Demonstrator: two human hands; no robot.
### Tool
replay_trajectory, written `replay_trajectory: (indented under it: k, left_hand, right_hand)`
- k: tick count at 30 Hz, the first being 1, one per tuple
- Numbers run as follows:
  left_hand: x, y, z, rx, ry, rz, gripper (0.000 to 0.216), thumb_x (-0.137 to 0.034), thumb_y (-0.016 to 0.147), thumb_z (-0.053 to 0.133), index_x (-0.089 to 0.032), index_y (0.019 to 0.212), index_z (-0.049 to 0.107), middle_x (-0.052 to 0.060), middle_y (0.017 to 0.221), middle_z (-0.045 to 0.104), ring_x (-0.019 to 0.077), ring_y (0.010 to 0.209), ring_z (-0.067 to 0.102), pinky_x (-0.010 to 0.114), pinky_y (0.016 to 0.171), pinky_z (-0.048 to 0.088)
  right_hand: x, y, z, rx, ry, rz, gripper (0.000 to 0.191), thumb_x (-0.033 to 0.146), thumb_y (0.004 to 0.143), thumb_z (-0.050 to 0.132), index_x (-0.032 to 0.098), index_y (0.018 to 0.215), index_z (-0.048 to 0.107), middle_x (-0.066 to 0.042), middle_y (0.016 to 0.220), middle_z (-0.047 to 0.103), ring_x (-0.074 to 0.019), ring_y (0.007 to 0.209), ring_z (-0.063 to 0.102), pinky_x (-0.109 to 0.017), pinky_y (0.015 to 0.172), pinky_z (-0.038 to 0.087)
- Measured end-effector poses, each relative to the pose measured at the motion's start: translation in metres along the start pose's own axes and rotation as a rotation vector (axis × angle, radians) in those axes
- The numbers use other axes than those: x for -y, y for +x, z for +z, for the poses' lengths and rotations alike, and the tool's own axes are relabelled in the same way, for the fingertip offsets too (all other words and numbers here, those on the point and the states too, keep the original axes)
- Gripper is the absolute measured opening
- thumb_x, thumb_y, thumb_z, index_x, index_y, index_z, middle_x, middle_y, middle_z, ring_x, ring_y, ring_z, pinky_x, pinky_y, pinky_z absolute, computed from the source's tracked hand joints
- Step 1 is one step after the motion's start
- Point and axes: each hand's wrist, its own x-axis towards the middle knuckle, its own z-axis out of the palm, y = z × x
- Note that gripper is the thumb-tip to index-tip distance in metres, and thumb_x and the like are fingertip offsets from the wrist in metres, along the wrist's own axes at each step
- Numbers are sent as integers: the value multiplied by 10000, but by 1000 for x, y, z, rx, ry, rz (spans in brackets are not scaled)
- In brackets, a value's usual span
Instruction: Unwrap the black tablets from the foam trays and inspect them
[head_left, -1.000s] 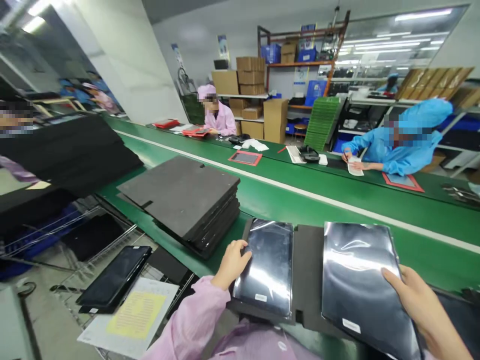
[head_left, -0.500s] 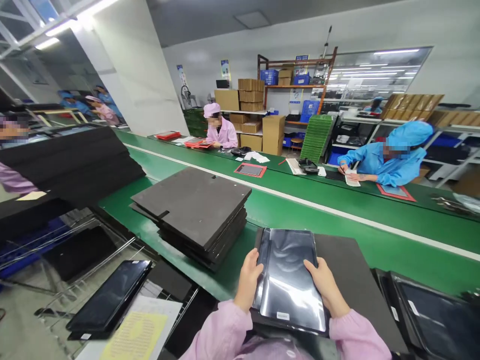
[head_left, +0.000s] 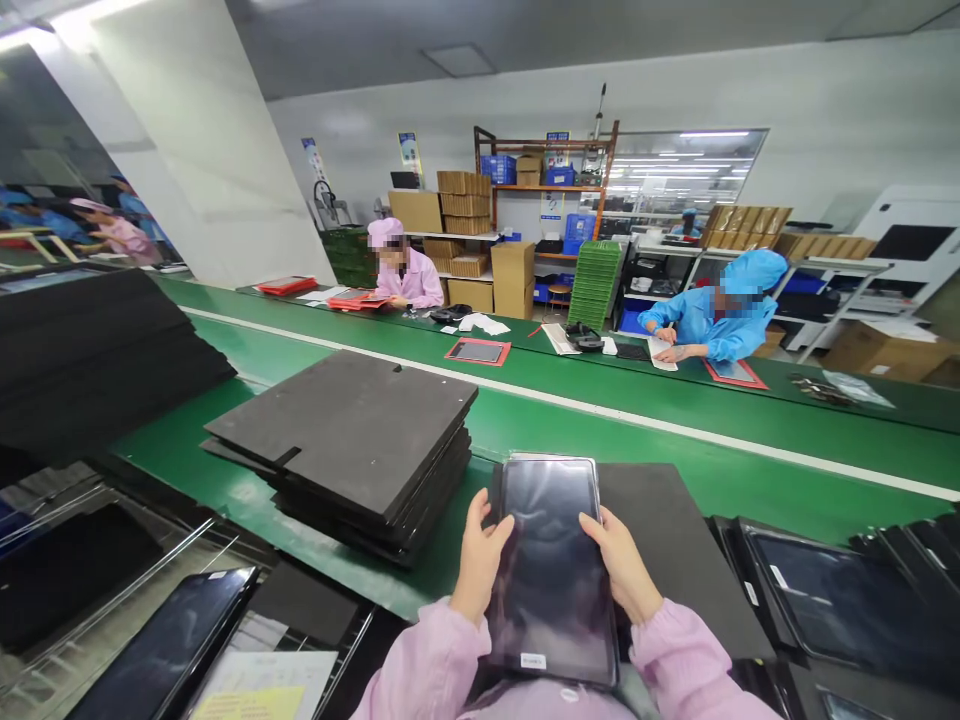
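Between my two hands is a dark tablet (head_left: 555,560) with a glossy screen and a small white label at its near edge. My left hand (head_left: 481,550) grips its left side, thumb on the front. On the right side my right hand (head_left: 621,562) holds the edge, its thumb also on the front. The fingers behind the tablet are partly hidden. Beneath and to the right lies a black foam sheet (head_left: 660,520). A tall stack of black foam trays (head_left: 352,430) stands to the left of my hands.
More tablets (head_left: 832,590) lie at the right. Another tablet (head_left: 169,640) rests on a wire rack at lower left, beside printed papers (head_left: 262,680). Across the green bench (head_left: 675,440), a person in pink (head_left: 409,275) and a person in blue (head_left: 720,315) work.
The view has turned to the right. A second panel edge seen left of the tablet earlier no longer shows; the tablet now looks like one piece between my hands.
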Motion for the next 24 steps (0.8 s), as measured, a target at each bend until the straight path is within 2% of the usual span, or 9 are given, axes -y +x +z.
replay_trajectory:
  k: [2,4,6,9,11,13,16,18,24]
  left_hand:
    - [-22,-1,4,66,-37,34,423,-335,709,623,-166,1094,573,124,1091,672,249,1006,637,381,833,527]
    - [-39,-4,9,136,-140,136,326,-390,673,672,-153,897,655,65,804,715,199,734,666,310,658,545]
    - [-48,-8,16,134,-234,313,295,-436,617,728,-155,677,661,12,574,657,145,516,593,249,499,494]
    - [-43,-12,31,125,-288,485,378,-495,521,789,-164,523,607,-13,446,587,122,400,522,227,402,434]
    - [-35,-14,39,163,-288,486,429,-557,494,785,-167,543,614,-3,466,601,137,414,547,236,406,446]
    - [-28,-15,43,206,-287,494,511,-636,442,767,-165,587,634,24,538,641,169,494,604,262,470,495]
    - [-23,-15,41,343,-260,549,619,-661,434,756,-161,787,673,94,785,713,218,668,671,318,617,555]
    - [-20,-16,37,425,-245,607,559,-596,559,743,-164,903,656,120,883,715,228,745,687,334,673,564]
    - [-7,-20,32,488,-233,737,234,-374,744,693,-219,906,626,59,851,731,206,786,704,314,686,570]
  right_hand:
    - [5,-11,-4,55,66,-125,373,456,627,726,189,869,631,-45,818,700,-219,726,649,-321,675,521]
    - [11,-18,-10,62,86,-323,369,465,629,746,210,875,644,-33,804,699,-207,707,647,-314,668,527]
    - [18,-21,-19,9,43,-540,393,466,603,779,229,884,642,-17,756,686,-183,647,632,-290,619,526]
    - [25,-20,-33,-75,-46,-736,550,473,550,823,245,1005,617,-39,873,680,-190,688,632,-287,587,522]
    - [25,-17,-40,-134,-71,-787,545,503,567,809,232,1003,625,-53,902,675,-198,709,630,-295,589,518]
    - [20,-15,-44,-184,-68,-810,430,531,623,765,217,891,647,-40,798,666,-192,668,616,-297,580,505]
    - [11,-16,-43,-168,-40,-862,322,512,709,707,219,819,632,-19,727,639,-186,658,602,-304,600,495]
    - [8,-19,-40,-137,-10,-913,274,474,751,685,229,853,616,-14,752,634,-182,686,599,-307,624,490]
    - [9,-30,-34,-122,27,-944,144,361,816,644,250,898,600,1,769,609,-165,702,584,-298,626,485]
